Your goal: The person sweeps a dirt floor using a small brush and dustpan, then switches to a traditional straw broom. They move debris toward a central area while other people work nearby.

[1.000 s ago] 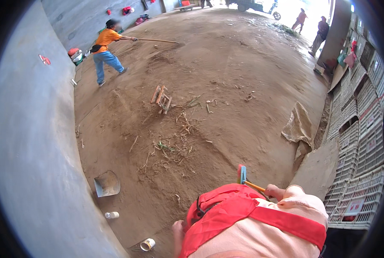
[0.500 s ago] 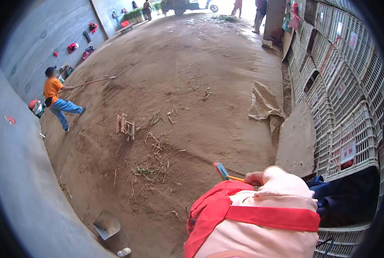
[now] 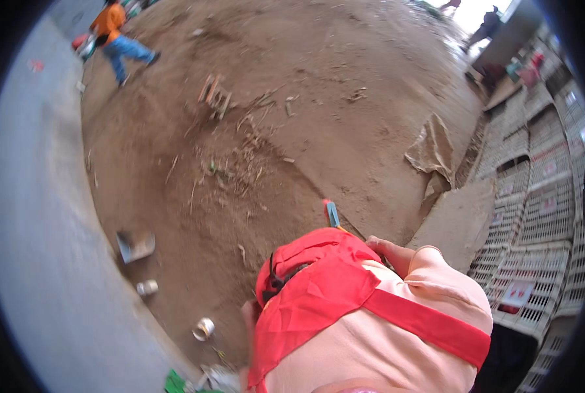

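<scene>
A broom (image 3: pixel 332 213) with a blue head and red bristle edge lies low over the dirt floor, just ahead of my red apron. Only a short bit of its yellow handle shows before the apron hides it. My right hand (image 3: pixel 375 243) is closed beside the apron, at the broom's handle; its grip is partly hidden. Dry stalks and leaf litter (image 3: pixel 240 160) lie scattered ahead and left of the broom head. My left hand (image 3: pixel 249 312) shows as a blurred bit at the apron's left edge, its fingers unclear.
A dustpan (image 3: pixel 136 247) and two pale cylindrical containers (image 3: pixel 147 287) lie by the left wall. A small wooden frame (image 3: pixel 215 97) stands beyond the litter. Stacked plastic crates (image 3: pixel 546 203) line the right, near a crumpled sack (image 3: pixel 432 147). A person in orange (image 3: pixel 111 19) is far left.
The view has tipped down and turned left, so the near floor and a second container show. The broom head has turned more upright in the picture, closer to my apron. My left hand has come into view.
</scene>
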Demonstrator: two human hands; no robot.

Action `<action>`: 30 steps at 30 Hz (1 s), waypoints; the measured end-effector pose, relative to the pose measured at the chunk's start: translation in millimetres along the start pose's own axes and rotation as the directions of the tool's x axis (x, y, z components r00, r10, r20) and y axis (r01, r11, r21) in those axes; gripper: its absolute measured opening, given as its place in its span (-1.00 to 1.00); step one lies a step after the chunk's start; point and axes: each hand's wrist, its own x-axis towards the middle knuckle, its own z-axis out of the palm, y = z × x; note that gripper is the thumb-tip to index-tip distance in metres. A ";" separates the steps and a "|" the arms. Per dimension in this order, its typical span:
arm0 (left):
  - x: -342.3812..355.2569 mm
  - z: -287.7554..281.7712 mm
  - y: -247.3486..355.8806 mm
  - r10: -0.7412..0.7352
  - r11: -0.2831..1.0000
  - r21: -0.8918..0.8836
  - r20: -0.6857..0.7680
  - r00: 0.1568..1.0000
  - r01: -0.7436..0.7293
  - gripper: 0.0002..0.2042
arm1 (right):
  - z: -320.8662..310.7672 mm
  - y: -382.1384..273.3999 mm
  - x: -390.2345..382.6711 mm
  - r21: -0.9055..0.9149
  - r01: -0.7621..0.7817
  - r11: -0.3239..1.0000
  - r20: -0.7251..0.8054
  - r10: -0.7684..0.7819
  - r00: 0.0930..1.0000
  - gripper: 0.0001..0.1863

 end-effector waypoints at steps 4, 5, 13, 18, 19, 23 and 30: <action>-3.9 -6.1 -32.0 -0.469 0.788 -0.409 0.085 0.879 0.460 -0.77 | 7.4 -20.0 -7.6 -0.050 0.200 0.979 -0.001 -0.200 0.980 -0.55; -7.8 -6.0 -42.3 -0.471 0.810 -0.369 0.053 0.881 0.455 -0.76 | 9.5 -29.9 -17.3 -0.041 0.170 0.985 0.004 -0.170 0.985 -0.57; -15.6 11.7 -5.4 -0.161 0.985 -0.072 -0.017 0.987 0.159 -0.81 | -14.8 -35.5 -33.4 0.173 0.133 0.976 0.086 -0.150 0.985 -0.72; 10.8 0.9 32.0 -0.108 0.994 -0.037 -0.021 0.994 0.107 -0.81 | -26.2 -56.1 -95.9 0.389 0.130 0.912 0.140 -0.197 0.970 -0.86; 16.5 1.9 42.1 -0.087 0.996 -0.036 -0.012 0.996 0.086 -0.81 | -27.0 -45.7 -86.3 0.420 0.161 0.893 0.136 -0.237 0.962 -0.86; 30.8 -3.2 68.7 -0.029 0.999 -0.021 0.015 0.999 0.029 -0.78 | -22.9 -28.1 -67.5 0.519 0.179 0.836 0.106 -0.271 0.957 -0.82; 38.5 -0.9 91.6 0.060 0.998 0.029 0.086 0.995 -0.062 -0.71 | -38.5 -28.3 -89.8 0.631 0.226 0.742 0.130 -0.388 0.912 -0.83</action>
